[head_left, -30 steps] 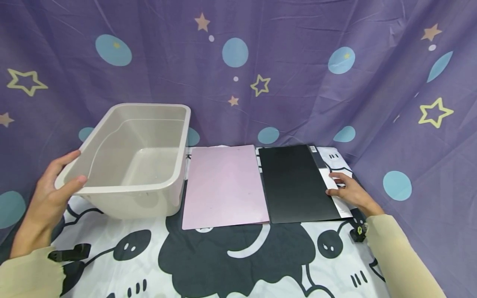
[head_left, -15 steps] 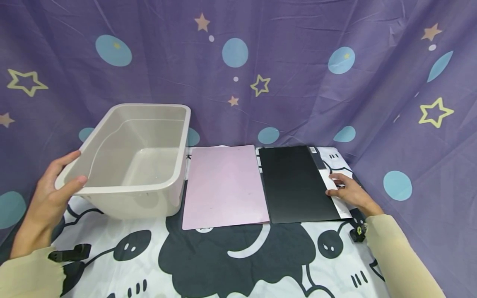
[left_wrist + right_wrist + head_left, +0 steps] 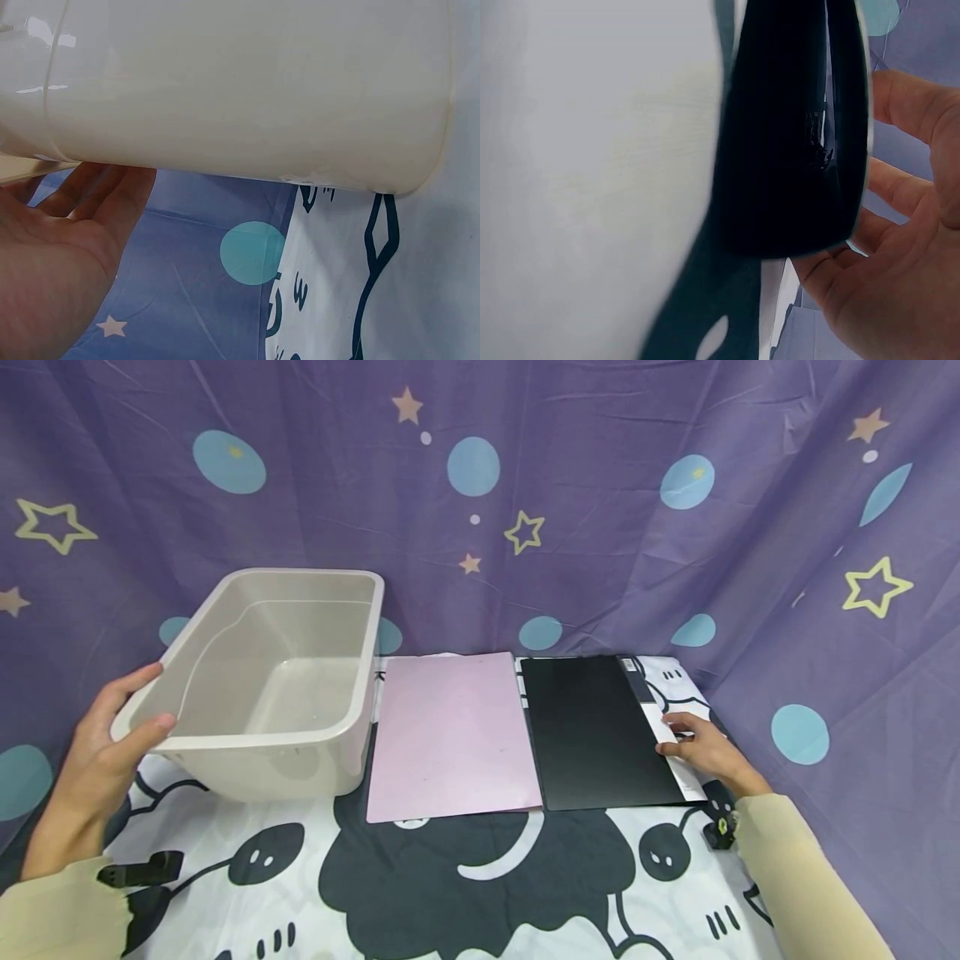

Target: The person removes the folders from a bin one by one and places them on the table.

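At the left stands a deep off-white plastic basin (image 3: pixel 255 739). My left hand (image 3: pixel 108 752) grips its near left corner, the thumb over the rim; in the left wrist view the fingers (image 3: pixel 131 195) reach behind the wall. A flat black folder (image 3: pixel 600 735) with a white strip along its right edge lies at the right. My right hand (image 3: pixel 708 747) pinches that edge, and the right wrist view shows the folder (image 3: pixel 791 135) seen from its end, between thumb and fingers. A pale pink folder (image 3: pixel 453 739) lies flat between basin and black folder, touched by neither hand.
A cloth (image 3: pixel 480 893) with black and white cartoon print covers the table. Behind and to the right hangs a purple curtain (image 3: pixel 585 527) with stars and dots, close to the basin and the folders' far edges.
The black folder's right edge has sunk slightly, with my right hand still on it. My left hand, the basin and the pink folder stay where they were.
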The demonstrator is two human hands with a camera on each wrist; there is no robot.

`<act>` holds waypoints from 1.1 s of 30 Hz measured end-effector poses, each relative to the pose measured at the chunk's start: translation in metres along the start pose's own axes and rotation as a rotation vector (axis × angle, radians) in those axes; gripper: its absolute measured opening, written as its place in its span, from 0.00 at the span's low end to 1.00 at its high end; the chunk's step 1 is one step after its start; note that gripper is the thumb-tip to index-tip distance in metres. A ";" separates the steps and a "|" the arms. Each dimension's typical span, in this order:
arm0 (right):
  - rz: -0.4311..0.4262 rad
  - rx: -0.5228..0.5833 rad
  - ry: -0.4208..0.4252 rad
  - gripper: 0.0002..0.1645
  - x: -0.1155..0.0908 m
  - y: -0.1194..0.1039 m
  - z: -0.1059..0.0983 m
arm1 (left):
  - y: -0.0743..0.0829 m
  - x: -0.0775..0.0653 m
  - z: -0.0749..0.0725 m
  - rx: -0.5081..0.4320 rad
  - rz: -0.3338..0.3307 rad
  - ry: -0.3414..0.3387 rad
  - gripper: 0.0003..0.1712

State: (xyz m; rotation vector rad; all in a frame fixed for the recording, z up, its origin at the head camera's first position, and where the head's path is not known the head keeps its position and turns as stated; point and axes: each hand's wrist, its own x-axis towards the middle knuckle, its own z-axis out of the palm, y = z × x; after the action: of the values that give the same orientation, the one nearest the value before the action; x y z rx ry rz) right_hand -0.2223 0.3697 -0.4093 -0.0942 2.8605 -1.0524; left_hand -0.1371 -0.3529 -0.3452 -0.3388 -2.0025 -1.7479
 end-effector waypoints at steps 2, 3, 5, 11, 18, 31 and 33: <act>-0.001 -0.006 0.001 0.39 0.000 0.000 0.000 | 0.000 0.000 0.000 0.016 0.001 -0.002 0.40; -0.001 -0.008 0.002 0.39 0.000 0.000 0.000 | 0.000 0.000 0.000 0.022 0.002 -0.002 0.40; 0.000 -0.010 0.003 0.39 -0.001 0.000 0.000 | 0.000 -0.001 0.000 0.024 0.003 -0.002 0.40; 0.002 -0.011 0.008 0.39 -0.001 -0.002 -0.001 | 0.000 0.000 0.000 -0.021 0.006 -0.001 0.40; -0.007 -0.002 0.046 0.37 -0.001 -0.001 0.000 | 0.000 -0.001 0.000 0.017 0.013 -0.003 0.40; -0.045 0.002 0.217 0.24 -0.004 -0.004 0.003 | 0.000 0.000 0.001 -0.072 0.026 -0.017 0.40; -0.042 0.006 0.237 0.23 -0.006 -0.006 0.003 | 0.000 -0.001 0.001 -0.068 0.021 -0.016 0.40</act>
State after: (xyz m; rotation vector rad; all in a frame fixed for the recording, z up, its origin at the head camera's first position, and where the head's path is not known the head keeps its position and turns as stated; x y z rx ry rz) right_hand -0.2161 0.3639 -0.4077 -0.0313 3.0770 -1.1521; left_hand -0.1367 -0.3520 -0.3458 -0.3953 -1.9468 -1.8085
